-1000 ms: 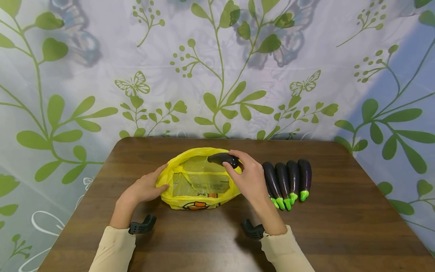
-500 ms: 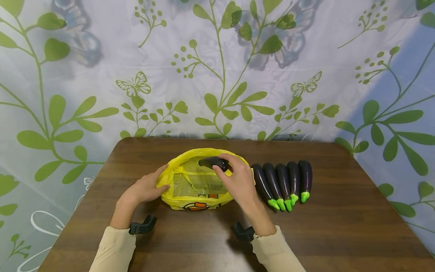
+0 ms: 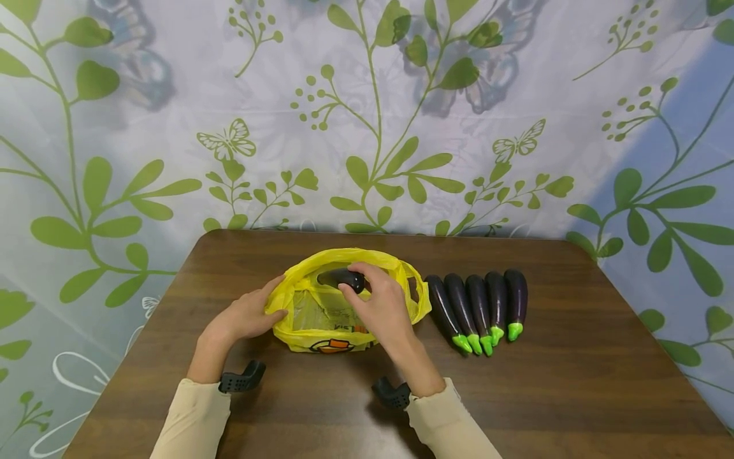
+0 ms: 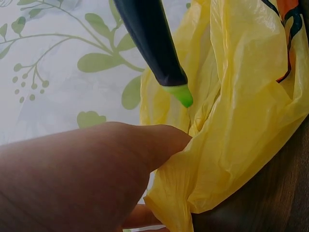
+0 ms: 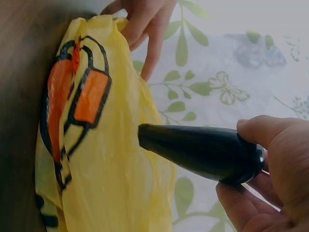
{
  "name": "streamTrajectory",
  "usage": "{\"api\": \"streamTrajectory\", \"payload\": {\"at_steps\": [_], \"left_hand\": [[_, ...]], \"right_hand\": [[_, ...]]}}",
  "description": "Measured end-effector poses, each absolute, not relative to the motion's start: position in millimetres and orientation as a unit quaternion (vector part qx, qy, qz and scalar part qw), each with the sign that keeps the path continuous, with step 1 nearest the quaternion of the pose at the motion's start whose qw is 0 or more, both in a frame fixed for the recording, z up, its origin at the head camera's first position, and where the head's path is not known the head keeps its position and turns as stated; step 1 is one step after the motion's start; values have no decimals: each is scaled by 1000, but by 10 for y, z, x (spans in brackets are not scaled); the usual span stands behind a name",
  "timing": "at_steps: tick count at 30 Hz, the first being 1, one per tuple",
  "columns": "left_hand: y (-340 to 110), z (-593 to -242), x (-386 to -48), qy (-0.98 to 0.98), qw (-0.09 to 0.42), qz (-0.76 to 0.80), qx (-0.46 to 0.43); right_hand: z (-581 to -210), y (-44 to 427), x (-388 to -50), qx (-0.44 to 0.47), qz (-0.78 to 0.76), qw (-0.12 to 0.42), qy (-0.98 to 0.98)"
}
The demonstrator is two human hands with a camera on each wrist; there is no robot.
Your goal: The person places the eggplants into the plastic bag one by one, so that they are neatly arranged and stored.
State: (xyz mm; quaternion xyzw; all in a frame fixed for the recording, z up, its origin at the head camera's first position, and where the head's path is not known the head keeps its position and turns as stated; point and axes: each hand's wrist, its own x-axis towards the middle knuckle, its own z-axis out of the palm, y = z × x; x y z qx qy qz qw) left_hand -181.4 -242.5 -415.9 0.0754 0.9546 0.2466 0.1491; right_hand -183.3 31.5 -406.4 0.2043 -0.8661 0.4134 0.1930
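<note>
A yellow plastic bag with an orange and black print stands on the table, its mouth spread wide. At the bag's left rim my left hand pinches the plastic, with the thumb inside the mouth. My right hand holds a dark eggplant by its rounded end, above the bag's opening. The left wrist view shows the green stem tip of this eggplant pointing down toward the bag. In the right wrist view the thumb and fingers clasp the thick end of the eggplant.
Right of the bag, several more eggplants lie side by side, green stems toward me. A loose handle of the bag sticks out close to them. The brown wooden table ends at a leaf-patterned cloth behind.
My right hand has carried the eggplant leftward and slightly lower, farther over the bag's mouth. The left hand keeps its place on the rim. The bag's right handle has come into sight.
</note>
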Motion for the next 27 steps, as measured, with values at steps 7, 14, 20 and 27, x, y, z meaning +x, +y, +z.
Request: {"api": "streamTrajectory", "payload": {"at_steps": [7,14,20,27], "left_hand": [[-2385,-4161,-1860,953,153,243,91],[-2433,-4171,-1819,955,156,236,88],[-2467,-4182,-1798,956,147,233,96],[-2449,-4178,-1834,956,147,231,104]], "right_hand": [[-4124,262,-1821,198,419,188,-866],[-4136,152,-1795,211,419,191,-862],[-4163,81,-1767,225,397,194,-869],[-4202,58,-1751,239,374,198,-874]]}}
